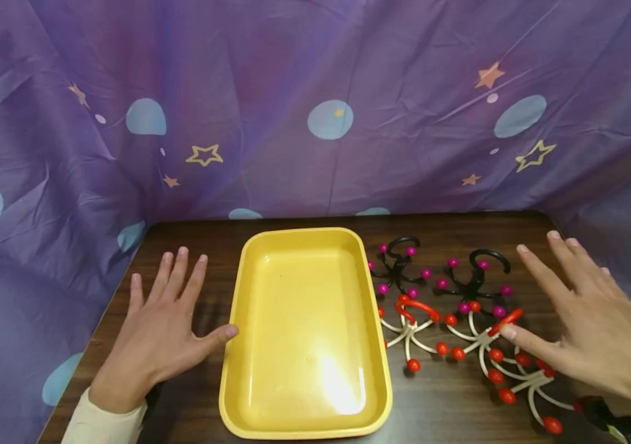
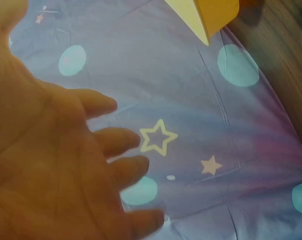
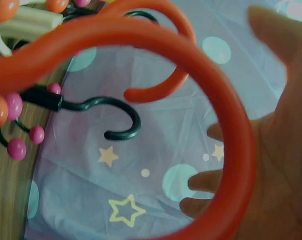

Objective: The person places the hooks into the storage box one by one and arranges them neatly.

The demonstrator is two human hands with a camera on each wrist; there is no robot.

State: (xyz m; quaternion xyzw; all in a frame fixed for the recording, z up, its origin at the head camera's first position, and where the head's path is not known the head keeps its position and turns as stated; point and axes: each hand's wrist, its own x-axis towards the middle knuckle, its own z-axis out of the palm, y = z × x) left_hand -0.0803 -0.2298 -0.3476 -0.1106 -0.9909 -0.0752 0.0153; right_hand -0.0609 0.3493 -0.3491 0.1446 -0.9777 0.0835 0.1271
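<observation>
My left hand (image 1: 154, 336) is spread flat, palm down, to the left of a yellow rectangular tray (image 1: 299, 320); its thumb overlaps the tray's left rim, and I cannot tell whether they touch. On the right, my right hand (image 1: 604, 327) hovers with fingers spread over several multi-armed hook hangers. Two black ones with magenta ball tips lie at the back: a black hanger (image 1: 395, 269) and another (image 1: 473, 288). Nearer are three white ones with red balls: a white hanger (image 1: 408, 330), a second (image 1: 483, 339) and a third (image 1: 534, 381). A red hook (image 3: 235, 140) looms large in the right wrist view.
The dark wooden table (image 1: 193, 401) carries the tray at its middle and the hangers to the right. Behind and beside it hangs a purple cloth (image 1: 271, 74) with stars and blue dots. Some hangers overlap one another.
</observation>
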